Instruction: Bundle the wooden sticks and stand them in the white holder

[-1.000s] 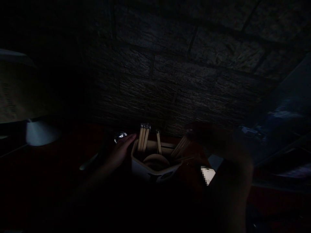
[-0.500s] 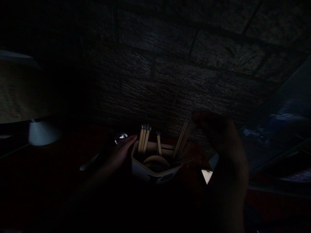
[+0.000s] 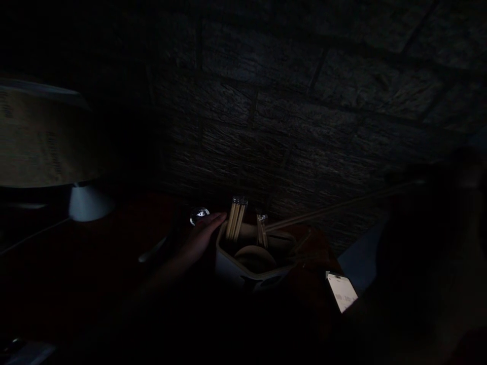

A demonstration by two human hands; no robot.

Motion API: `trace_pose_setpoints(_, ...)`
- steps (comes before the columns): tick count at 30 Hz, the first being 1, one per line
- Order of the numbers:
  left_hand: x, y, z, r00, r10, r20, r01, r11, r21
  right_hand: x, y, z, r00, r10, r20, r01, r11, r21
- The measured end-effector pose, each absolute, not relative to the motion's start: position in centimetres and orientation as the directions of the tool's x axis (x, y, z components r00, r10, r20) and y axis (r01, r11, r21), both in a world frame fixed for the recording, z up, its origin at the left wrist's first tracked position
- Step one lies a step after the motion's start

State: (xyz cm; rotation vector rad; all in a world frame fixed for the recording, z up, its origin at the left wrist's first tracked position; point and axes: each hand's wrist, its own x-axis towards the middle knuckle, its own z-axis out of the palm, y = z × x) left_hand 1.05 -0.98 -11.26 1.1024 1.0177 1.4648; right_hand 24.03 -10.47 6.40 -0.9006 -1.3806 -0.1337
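Observation:
A light-coloured bin (image 3: 243, 280) stands on the dark reddish table. Inside it are a bundle of chopstick-like sticks (image 3: 236, 223) with clear wrapping at the tops, a smaller wrapped bundle (image 3: 262, 230) and a round roll-like thing (image 3: 254, 253). Against the bin's left rim lies my left hand (image 3: 207, 229), its fingers stretched out; its thumb is hidden. At the far right my right hand (image 3: 429, 177) is a very dark shape. Long thin sticks (image 3: 323, 210) slant from the bin up to it, seemingly between its fingers.
A lit phone (image 3: 341, 292) lies right of the bin. A shiny round object (image 3: 199, 215) sits behind my left hand. Further left are a white cone-shaped piece (image 3: 89, 204) and a large tan printed shape (image 3: 41, 139). A stone-block wall (image 3: 243, 126) rises behind.
My right hand has moved right, away from the bin, and the long sticks now slant low toward it. More of the phone shows. My left hand stays at the rim.

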Motion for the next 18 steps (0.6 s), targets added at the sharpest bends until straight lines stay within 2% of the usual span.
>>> trace_pose_setpoints(1,1.1,-1.0,-11.2,-0.084,0.987,0.140,-0.216,-0.156,0.964,23.8,-10.4,6.3,0.283,0.389,0.877,0.570,0.667,-0.480)
trace_pose_setpoints(3,1.2,-1.2,-11.1,-0.070,0.985,0.160,-0.188,-0.171,0.967,23.2,-9.8,6.0,0.288,0.472,0.833,0.529,0.647,-0.549)
trace_pose_setpoints(5,1.2,-1.3,-10.8,-0.055,0.984,0.172,-0.162,-0.179,0.971,22.6,-8.7,5.6,0.146,0.636,0.758,0.462,0.634,-0.621)
trace_pose_setpoints(8,1.3,-1.4,-10.5,-0.058,0.983,0.173,-0.150,-0.180,0.972,21.8,-7.3,5.0,-0.023,0.748,0.663,0.371,0.622,-0.689)
trace_pose_setpoints(11,1.2,-1.5,-10.4,-0.058,0.986,0.158,-0.153,-0.165,0.974,21.7,-6.8,4.7,-0.037,0.768,0.640,0.357,0.608,-0.709)
trace_pose_setpoints(16,1.1,-1.4,-10.6,-0.025,0.981,0.190,-0.165,-0.191,0.968,22.4,-7.0,5.0,0.012,0.716,0.698,0.396,0.638,-0.661)
trace_pose_setpoints(18,1.2,-1.4,-10.8,-0.015,0.981,0.196,-0.180,-0.195,0.964,22.5,-6.6,4.7,-0.056,0.745,0.664,0.422,0.621,-0.661)
